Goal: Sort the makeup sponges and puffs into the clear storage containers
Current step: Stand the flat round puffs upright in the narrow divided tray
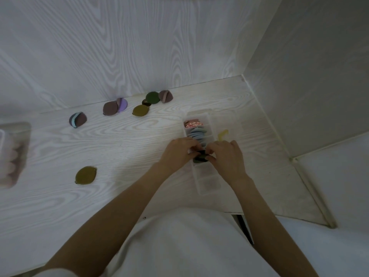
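Note:
A long clear divided container [207, 182] stands on the white wood-grain table, right of centre. Its far compartments hold red-patterned puffs [192, 123] and blue-grey puffs [196, 133]. Over its middle compartment my left hand [179, 151] and my right hand [226, 156] meet, both pinching dark green puffs [200, 157] that sit in the compartment. Loose puffs lie on the table: an olive one [85, 175] at front left, another olive one [140, 110], a dark green one [152, 97], mauve and purple ones [111, 108] and a mauve-and-blue one [77, 119] along the back wall.
A second clear container [12, 156] with pale pink sponges sits at the left edge. A yellowish translucent object [222, 134] lies just right of the divided container. Walls close the table at the back and right. The table's front edge is against my white shirt.

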The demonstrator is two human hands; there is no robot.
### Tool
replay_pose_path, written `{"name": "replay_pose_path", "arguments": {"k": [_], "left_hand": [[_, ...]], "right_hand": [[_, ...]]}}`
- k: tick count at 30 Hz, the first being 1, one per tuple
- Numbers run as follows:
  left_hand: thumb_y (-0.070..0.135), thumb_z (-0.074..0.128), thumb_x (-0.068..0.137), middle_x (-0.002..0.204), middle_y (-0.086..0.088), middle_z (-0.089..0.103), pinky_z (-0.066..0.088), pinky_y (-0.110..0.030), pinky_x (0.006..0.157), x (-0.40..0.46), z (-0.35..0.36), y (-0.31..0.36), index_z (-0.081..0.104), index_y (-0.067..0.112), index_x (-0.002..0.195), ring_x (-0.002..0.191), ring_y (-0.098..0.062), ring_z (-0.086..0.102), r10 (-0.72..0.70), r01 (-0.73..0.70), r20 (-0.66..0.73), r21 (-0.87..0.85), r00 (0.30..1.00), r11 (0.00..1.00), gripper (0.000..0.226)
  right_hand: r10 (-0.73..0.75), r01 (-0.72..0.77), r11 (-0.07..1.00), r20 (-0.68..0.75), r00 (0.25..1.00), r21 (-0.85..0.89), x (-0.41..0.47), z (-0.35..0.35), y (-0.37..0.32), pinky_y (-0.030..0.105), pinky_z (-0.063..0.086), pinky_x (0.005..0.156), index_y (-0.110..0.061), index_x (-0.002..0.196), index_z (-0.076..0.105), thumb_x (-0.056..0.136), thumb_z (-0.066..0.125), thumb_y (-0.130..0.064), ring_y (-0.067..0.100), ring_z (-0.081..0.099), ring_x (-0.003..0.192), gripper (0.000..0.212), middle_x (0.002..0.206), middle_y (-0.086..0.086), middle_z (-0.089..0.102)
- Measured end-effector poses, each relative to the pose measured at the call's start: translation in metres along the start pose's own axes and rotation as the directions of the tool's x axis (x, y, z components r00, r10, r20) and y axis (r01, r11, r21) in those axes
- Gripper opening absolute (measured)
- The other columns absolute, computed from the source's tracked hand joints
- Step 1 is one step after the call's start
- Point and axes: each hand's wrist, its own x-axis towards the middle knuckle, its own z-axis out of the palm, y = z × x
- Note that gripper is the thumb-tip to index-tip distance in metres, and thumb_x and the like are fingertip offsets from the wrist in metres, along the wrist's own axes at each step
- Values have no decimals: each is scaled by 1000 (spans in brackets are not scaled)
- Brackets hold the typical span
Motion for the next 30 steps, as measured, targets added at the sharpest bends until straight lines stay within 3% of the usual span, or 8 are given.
{"name": "replay_pose_path", "arguments": {"k": [3, 9, 16, 19, 22, 24, 27, 30], "left_hand": [[19, 68, 82, 95, -4, 70, 52, -34, 74, -2, -2, 1, 71, 15, 95, 84, -20, 65, 6, -5, 21, -24, 1000, 1000, 14], [24, 69, 81, 105, -5, 67, 51, -34, 78, -10, -5, 2, 68, 15, 106, 94, -21, 62, 7, -8, 51, 26, 999, 1000, 26], [12, 74, 67, 91, -4, 68, 43, -29, 74, -5, 7, 6, 67, 15, 89, 86, -25, 55, -40, 51, -67, 163, 997, 985, 23], [16, 75, 66, 96, -4, 65, 35, -23, 79, -5, 5, -2, 66, 16, 92, 89, -23, 52, -52, 59, -61, 120, 997, 991, 28], [18, 75, 71, 97, -3, 63, 31, -18, 79, -9, -5, -10, 67, 17, 96, 88, -17, 49, -69, 72, -97, 38, 993, 997, 27], [19, 72, 76, 95, 0, 64, 32, -15, 76, -17, -19, -21, 67, 19, 97, 86, -14, 51, -120, 123, -195, 2, 973, 992, 21], [22, 66, 82, 91, 8, 64, 35, -16, 68, -34, -44, -45, 66, 24, 98, 79, -8, 51, -312, 307, -332, -70, 890, 949, 16], [23, 63, 84, 94, 8, 65, 38, -20, 67, -49, -65, -74, 65, 24, 103, 81, -10, 52, -453, 449, -389, -109, 802, 887, 20]], "right_hand": [[-5, 6, 996, 3, 1000, -84, 3, 4, -1, 32, 40, 61, -18, 64, 67, 56, 85, -20, 23, 57, 57, 20, 63, 2, 62], [40, -42, 993, -23, 999, -111, 5, 9, -2, 31, 40, 60, -17, 59, 63, 55, 85, -19, 23, 55, 56, 22, 59, 2, 58], [94, -91, 993, -47, 994, 71, 5, 7, 10, 29, 28, 72, -17, 81, 67, 75, 73, -28, 22, 58, 76, 14, 82, 2, 64], [84, -67, 983, -97, 992, 170, 9, 3, 10, 33, 36, 73, -20, 85, 66, 80, 65, -37, 19, 59, 76, 18, 83, -2, 66], [6, 28, 964, -124, 992, 263, 22, -8, 1, 43, 48, 73, -19, 91, 65, 85, 56, -35, 19, 60, 76, 19, 85, -1, 67], [-84, 119, 951, -132, 988, 287, 38, -14, -14, 42, 49, 72, -18, 94, 65, 86, 54, -29, 20, 60, 77, 18, 86, 1, 67], [-249, 259, 938, -71, 966, 230, 75, -15, -44, 33, 44, 74, -14, 100, 65, 86, 58, -19, 23, 59, 85, 17, 94, 4, 66], [-334, 315, 929, 74, 940, 195, 122, 2, -73, 32, 43, 81, -13, 115, 60, 90, 55, -14, 22, 52, 105, 26, 116, 6, 58]]}}
